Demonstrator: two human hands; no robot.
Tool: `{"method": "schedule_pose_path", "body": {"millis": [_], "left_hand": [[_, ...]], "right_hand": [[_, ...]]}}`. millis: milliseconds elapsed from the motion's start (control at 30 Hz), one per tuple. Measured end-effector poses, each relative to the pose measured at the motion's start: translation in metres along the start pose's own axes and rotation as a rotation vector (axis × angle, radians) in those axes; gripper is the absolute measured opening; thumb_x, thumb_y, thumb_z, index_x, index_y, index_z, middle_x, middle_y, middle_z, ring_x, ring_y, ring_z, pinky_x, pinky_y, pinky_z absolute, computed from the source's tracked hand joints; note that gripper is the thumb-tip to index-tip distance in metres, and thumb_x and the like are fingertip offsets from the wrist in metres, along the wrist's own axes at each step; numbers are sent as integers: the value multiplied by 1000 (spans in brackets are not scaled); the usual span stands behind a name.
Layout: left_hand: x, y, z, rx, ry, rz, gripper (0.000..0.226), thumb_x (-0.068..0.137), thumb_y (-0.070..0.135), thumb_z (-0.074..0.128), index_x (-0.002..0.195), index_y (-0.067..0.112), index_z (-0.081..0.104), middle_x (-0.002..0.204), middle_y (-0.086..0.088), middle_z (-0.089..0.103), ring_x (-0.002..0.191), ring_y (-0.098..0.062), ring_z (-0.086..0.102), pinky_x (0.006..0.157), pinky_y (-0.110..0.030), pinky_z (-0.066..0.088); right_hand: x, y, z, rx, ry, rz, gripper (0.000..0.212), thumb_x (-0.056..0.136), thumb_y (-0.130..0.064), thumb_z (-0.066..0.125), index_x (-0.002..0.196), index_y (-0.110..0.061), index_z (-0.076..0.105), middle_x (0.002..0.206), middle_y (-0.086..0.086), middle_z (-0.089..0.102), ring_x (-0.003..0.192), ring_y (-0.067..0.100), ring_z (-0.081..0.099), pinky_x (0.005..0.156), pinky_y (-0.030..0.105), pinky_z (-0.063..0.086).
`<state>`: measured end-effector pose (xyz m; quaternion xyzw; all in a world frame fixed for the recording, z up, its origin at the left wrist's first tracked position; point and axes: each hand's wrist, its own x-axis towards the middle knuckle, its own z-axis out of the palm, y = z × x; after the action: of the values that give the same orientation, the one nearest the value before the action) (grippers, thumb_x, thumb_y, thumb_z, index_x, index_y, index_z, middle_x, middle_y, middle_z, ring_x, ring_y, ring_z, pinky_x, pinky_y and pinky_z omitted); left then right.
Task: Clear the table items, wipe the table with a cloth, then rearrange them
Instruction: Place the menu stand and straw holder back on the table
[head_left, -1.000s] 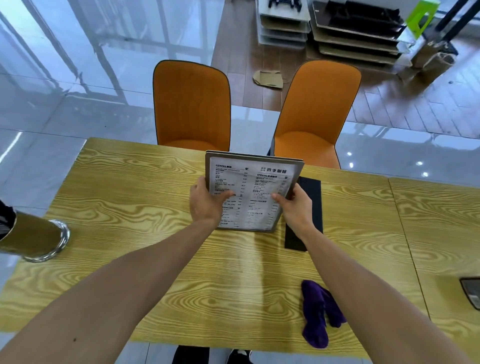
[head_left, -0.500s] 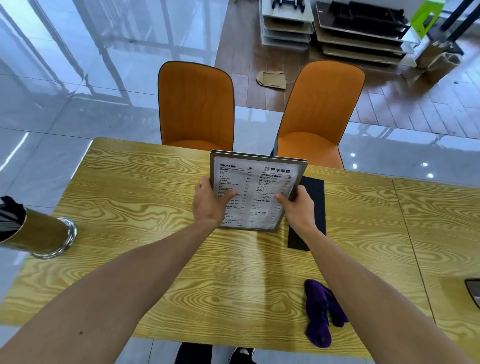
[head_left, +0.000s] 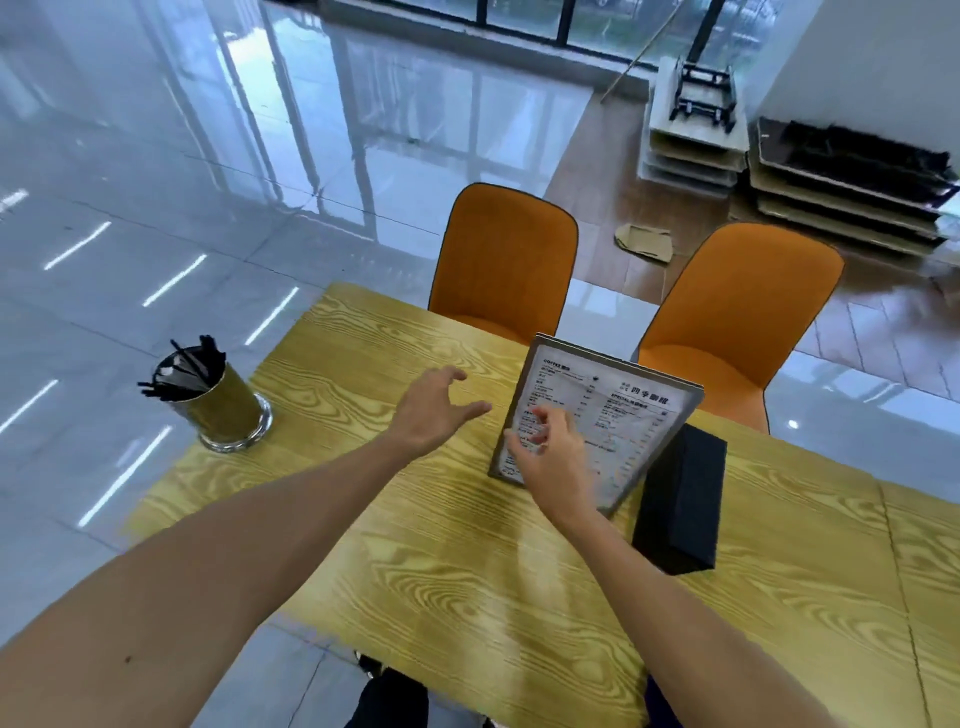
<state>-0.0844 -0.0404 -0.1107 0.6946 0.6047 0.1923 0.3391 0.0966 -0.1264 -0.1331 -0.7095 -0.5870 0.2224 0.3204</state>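
A framed menu board (head_left: 618, 415) stands tilted on the yellow wood-grain table (head_left: 467, 561), leaning by a black box (head_left: 680, 499) to its right. My right hand (head_left: 550, 457) hovers in front of the menu's lower left part, fingers loose and apart, holding nothing. My left hand (head_left: 436, 410) is open over the table to the left of the menu, fingers spread. A gold cup of black straws (head_left: 213, 400) stands at the table's left end. The purple cloth is out of view.
Two orange chairs (head_left: 506, 260) (head_left: 737, 322) stand at the table's far side. A second table (head_left: 930, 571) joins on the right. Stacked boards (head_left: 841, 192) lie on the floor behind. Glossy tile floor lies to the left.
Both hands have let go of the menu, which now stands on the table. My left hand has moved left toward the straw cup. The view has turned left and the cloth has left the view.
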Motion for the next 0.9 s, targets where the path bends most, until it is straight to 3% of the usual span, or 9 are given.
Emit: {"method": "schedule_pose_path", "body": {"millis": [67, 200, 267, 433, 500, 600, 667, 767, 900], "left_hand": [[-3, -14, -28, -11, 76, 22, 69, 80, 55, 76, 133, 16, 58, 135, -6, 60, 124, -23, 55, 101, -44, 48], [-7, -47, -86, -18, 245, 16, 70, 78, 57, 76, 135, 21, 57, 136, 0, 59, 125, -19, 55, 103, -38, 48], [-12, -69, -117, -45, 358, -8, 71, 76, 58, 76, 135, 23, 56, 136, 2, 59, 125, -16, 55, 103, -33, 46], [-28, -133, -183, -184, 638, -17, 60, 81, 42, 79, 134, 26, 56, 132, 7, 55, 121, -14, 55, 101, -41, 49], [-35, -160, -203, -197, 701, -37, 68, 78, 38, 80, 139, 27, 51, 133, 11, 51, 122, -8, 52, 101, -29, 47], [-48, -202, -225, -240, 683, -111, 93, 73, 37, 82, 151, 25, 33, 147, 4, 39, 133, -1, 36, 104, -11, 30], [-54, -227, -233, -274, 616, -192, 107, 70, 35, 86, 156, 23, 22, 156, 0, 28, 141, -7, 28, 111, -19, 26], [-56, -261, -237, -327, 464, -310, 121, 67, 36, 90, 158, 26, 10, 161, -3, 20, 144, -11, 23, 111, -29, 27], [-52, -298, -229, -427, 305, -401, 118, 69, 25, 90, 158, 26, 12, 160, -10, 25, 146, -26, 31, 111, -41, 39]], "right_hand": [[16, -28, 13, 40, -143, -47, 63, 90, -53, 67, 140, -20, 47, 133, 2, 52, 106, 13, 58, 84, 36, 53], [46, -80, 43, 47, -357, -153, 82, 85, -65, 66, 152, -29, 36, 154, -1, 39, 137, 20, 41, 107, 44, 43], [62, -107, 66, 31, -426, -191, 88, 82, -69, 67, 153, -32, 33, 158, -3, 36, 141, 18, 35, 108, 39, 37], [88, -171, 132, 73, -495, -254, 95, 77, -62, 77, 155, -29, 32, 157, -3, 37, 142, 16, 35, 105, 27, 29], [94, -192, 160, 85, -538, -264, 99, 77, -60, 79, 156, -28, 28, 159, -2, 33, 144, 16, 32, 105, 26, 28], [97, -219, 205, 119, -597, -231, 108, 74, -54, 83, 158, -27, 21, 164, 0, 25, 147, 17, 26, 107, 27, 26], [96, -229, 231, 145, -640, -206, 114, 72, -53, 85, 159, -26, 16, 166, 3, 18, 150, 20, 20, 113, 32, 25], [97, -238, 265, 146, -710, -179, 120, 72, -47, 86, 161, -25, 8, 166, 5, 13, 152, 22, 16, 116, 38, 25], [99, -239, 297, 145, -783, -110, 123, 72, -37, 88, 161, -23, 4, 167, 6, 9, 152, 24, 14, 116, 40, 24]]}}
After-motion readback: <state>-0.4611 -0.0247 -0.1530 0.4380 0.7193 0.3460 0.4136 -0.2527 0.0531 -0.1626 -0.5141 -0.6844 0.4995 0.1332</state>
